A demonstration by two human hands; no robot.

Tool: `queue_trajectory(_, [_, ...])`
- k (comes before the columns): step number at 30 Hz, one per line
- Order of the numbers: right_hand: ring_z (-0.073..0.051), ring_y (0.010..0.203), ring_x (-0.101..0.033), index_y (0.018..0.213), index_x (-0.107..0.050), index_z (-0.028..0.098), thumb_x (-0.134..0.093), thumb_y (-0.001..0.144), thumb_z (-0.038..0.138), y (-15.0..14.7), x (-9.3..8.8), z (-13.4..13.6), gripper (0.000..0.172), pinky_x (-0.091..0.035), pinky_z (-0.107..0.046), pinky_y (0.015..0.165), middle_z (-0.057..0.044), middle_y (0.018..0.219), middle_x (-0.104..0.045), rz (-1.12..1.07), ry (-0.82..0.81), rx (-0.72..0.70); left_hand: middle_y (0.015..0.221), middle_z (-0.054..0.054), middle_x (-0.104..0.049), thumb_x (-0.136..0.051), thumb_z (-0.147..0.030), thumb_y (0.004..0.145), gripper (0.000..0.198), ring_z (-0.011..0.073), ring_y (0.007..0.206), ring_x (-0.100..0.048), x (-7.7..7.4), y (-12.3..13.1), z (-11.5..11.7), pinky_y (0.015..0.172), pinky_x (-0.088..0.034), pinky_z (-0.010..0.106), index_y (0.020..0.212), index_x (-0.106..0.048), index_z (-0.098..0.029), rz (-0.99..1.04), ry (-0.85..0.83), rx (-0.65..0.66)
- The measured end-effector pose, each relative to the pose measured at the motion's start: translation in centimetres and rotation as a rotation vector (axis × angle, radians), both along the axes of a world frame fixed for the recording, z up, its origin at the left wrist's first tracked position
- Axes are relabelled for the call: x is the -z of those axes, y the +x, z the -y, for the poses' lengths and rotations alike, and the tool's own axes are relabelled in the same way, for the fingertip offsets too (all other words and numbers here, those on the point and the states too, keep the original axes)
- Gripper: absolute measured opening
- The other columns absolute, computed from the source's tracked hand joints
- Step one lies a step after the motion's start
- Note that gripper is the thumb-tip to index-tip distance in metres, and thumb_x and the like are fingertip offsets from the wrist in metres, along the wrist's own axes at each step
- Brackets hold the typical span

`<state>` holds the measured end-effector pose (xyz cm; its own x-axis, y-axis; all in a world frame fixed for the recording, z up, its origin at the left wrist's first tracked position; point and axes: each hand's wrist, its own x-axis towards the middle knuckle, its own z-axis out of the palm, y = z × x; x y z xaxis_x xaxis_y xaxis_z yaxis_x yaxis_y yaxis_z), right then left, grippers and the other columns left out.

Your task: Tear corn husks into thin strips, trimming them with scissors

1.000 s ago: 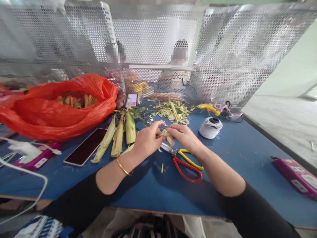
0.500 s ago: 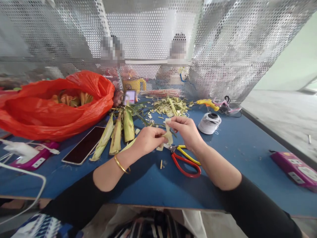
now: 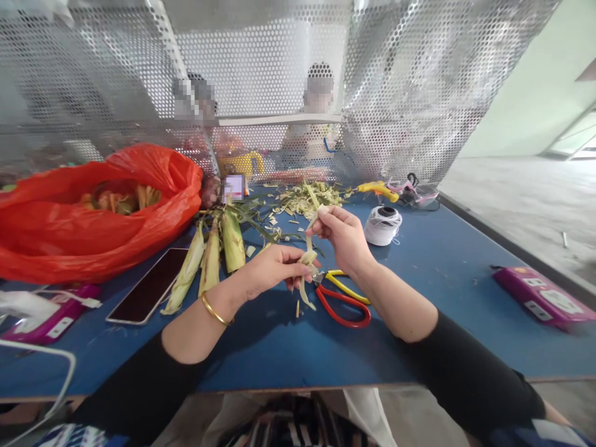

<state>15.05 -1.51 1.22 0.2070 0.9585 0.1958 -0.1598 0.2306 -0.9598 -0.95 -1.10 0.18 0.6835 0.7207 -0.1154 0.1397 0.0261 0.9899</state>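
Note:
My left hand (image 3: 284, 268) pinches a pale corn husk strip (image 3: 308, 257), which looks looped or knotted between the fingers, with a tail hanging below. Slightly higher and to the right, my right hand (image 3: 342, 236) has the upper end of the same strip between thumb and fingers, so the strip runs between both hands. Just under them lie scissors (image 3: 344, 310) with one red and one yellow handle; the blades are partly hidden behind the husk and fingers. Several husk-covered corn pieces (image 3: 233, 239) rest left of my left hand.
A red plastic bag (image 3: 153, 230) and a phone (image 3: 148, 287) are on the left. Husk scraps (image 3: 307, 197), a yellow glue gun (image 3: 379, 190) and white thread (image 3: 382, 227) lie farther back. Purple power strips (image 3: 542, 295) sit at both sides. Perforated metal screen (image 3: 274, 68) stands behind; people are beyond it.
My right hand has moved up and away from the left, drawing the husk strip out longer. A tail of husk now hangs below my left hand. The view has shifted slightly.

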Motion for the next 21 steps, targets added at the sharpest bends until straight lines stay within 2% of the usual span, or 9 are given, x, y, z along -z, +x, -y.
queue_trajectory(5, [-0.013, 0.065, -0.064, 0.069, -0.054, 0.019, -0.069, 0.068, 0.041, -0.1, 0.4, -0.1, 0.026, -0.044, -0.025, 0.062, 0.001, 0.064, -0.063, -0.015, -0.019, -0.094, 0.061, 0.002, -0.065, -0.075, -0.037, 0.068, 0.022, 0.0068, 0.048, -0.05, -0.1, 0.2, 0.3, 0.046, -0.039, 0.019, 0.071, -0.074, -0.015, 0.034, -0.061, -0.098])
queue_trajectory(8, [-0.01, 0.056, -0.056, 0.081, -0.058, 0.019, -0.073, 0.064, 0.039, 0.2, 0.4, -0.4, 0.029, -0.041, -0.024, 0.056, 0.005, 0.061, -0.06, 0.01, -0.053, -0.09, 0.058, 0.001, -0.062, -0.076, -0.035, 0.066, 0.022, 0.0054, 0.046, -0.047, -0.2, 0.3, 0.2, 0.042, -0.032, 0.017, 0.074, -0.074, -0.015, 0.082, -0.134, -0.212])
queue_trajectory(10, [-0.009, 0.051, -0.051, 0.081, -0.061, 0.019, -0.073, 0.065, 0.041, 0.5, 0.2, -0.4, 0.03, -0.039, -0.024, 0.054, 0.007, 0.057, -0.056, 0.097, -0.09, -0.107, 0.061, 0.001, -0.063, -0.077, -0.035, 0.065, 0.024, 0.0049, 0.045, -0.046, -0.4, 0.1, -0.1, 0.039, -0.028, 0.017, 0.077, -0.074, -0.015, 0.151, -0.19, -0.299])
queue_trajectory(15, [-0.012, 0.072, -0.058, 0.073, -0.069, 0.016, -0.072, 0.068, 0.042, 0.8, 0.1, 0.0, 0.026, -0.044, -0.026, 0.071, 0.0, 0.072, -0.067, 0.368, -0.116, -0.43, 0.063, 0.001, -0.062, -0.079, -0.032, 0.062, 0.022, 0.004, 0.045, -0.046, -0.7, -0.3, -0.8, 0.036, -0.022, 0.016, 0.069, -0.069, -0.013, 0.273, -0.274, -0.408])
queue_trajectory(17, [-0.013, 0.071, -0.057, 0.073, -0.069, 0.016, -0.07, 0.069, 0.041, 0.8, 0.3, -0.1, 0.025, -0.043, -0.027, 0.071, 0.0, 0.072, -0.067, 0.434, -0.09, -0.427, 0.063, 0.0, -0.062, -0.079, -0.03, 0.061, 0.022, 0.0039, 0.046, -0.046, -0.7, -0.3, -0.9, 0.037, -0.021, 0.016, 0.071, -0.069, -0.013, 0.28, -0.301, -0.409])
queue_trajectory(21, [-0.015, 0.07, -0.058, 0.075, -0.07, 0.017, -0.069, 0.069, 0.038, 0.7, 0.9, -0.4, 0.021, -0.044, -0.028, 0.071, 0.0, 0.071, -0.068, 0.609, 0.054, -0.276, 0.064, 0.0, -0.061, -0.081, -0.03, 0.06, 0.024, 0.0035, 0.045, -0.045, -0.6, -0.3, -1.0, 0.036, -0.019, 0.017, 0.074, -0.07, -0.013, 0.296, -0.328, -0.408])
